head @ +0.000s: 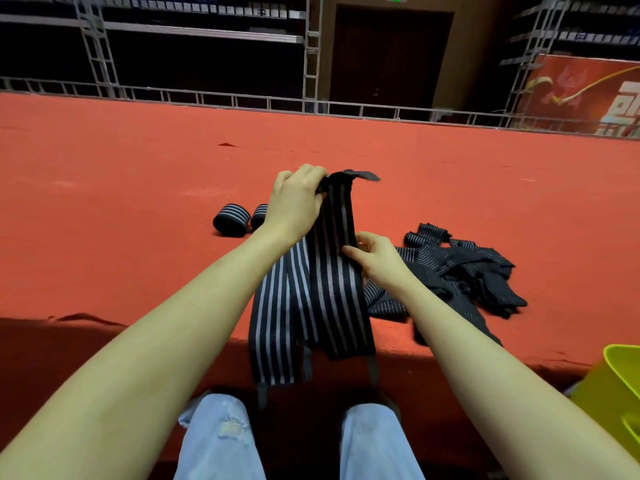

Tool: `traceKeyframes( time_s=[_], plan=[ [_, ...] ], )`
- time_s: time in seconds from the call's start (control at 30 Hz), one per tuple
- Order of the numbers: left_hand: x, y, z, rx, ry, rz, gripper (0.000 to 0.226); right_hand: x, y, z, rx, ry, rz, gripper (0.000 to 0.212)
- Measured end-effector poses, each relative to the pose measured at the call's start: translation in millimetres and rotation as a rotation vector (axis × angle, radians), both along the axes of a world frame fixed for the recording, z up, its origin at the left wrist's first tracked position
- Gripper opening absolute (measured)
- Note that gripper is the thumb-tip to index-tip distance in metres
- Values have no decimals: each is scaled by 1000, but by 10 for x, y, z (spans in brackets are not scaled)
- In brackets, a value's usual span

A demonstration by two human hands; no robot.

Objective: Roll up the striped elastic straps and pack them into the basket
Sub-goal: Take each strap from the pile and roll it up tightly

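Landmark: the red carpeted platform [138,202], whose near edge crosses the lower part of the view; every place below is given against it.
Legs: two knees in light blue jeans [221,441], nearer than the platform's edge and below it.
Basket: a yellow-green basket [609,386], off the platform's near edge at the right, only partly in view.
Held strap: a black strap with pale stripes [332,292], folded over at the top so two lengths hang down; the lower ends drop past the platform's near edge toward the knees, and a grey tab [363,174] sticks out at the top fold.
Right hand: the right hand [377,258], above the platform just behind its near edge, pinches the right edge of the held strap partway down, thumb and fingers bent onto the cloth.
Left hand: the left hand [298,199], further in over the platform and higher, grips the top fold of the strap with fingers curled round it.
Loose straps: a tangled heap of unrolled striped straps [460,271] on the platform, right of the right hand.
Rolled straps: two finished rolls [232,218] lie side by side on the platform, left of the left hand; the second is partly hidden behind the wrist.
Far side: a metal railing [242,98] runs along the platform's far edge, a dark doorway [388,53] behind it.
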State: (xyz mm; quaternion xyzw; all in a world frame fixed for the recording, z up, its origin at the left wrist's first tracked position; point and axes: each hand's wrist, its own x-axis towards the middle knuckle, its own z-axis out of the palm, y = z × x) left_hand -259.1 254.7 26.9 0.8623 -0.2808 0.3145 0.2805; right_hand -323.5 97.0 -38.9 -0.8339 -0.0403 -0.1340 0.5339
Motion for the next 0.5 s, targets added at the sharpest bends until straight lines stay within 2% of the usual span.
traceKeyframes(
  time_s=[0.23, 0.37, 0.5],
  plan=[
    [-70, 1, 57, 25, -70, -2, 30, -80, 99, 50, 221, 18, 76, 11],
    [58, 109, -33, 29, -6, -8, 25, -32, 127, -14, 131, 70, 51, 17],
    [160, 182, -187, 80, 64, -5, 23, 72, 166, -145, -86, 115, 4, 22]
  ],
)
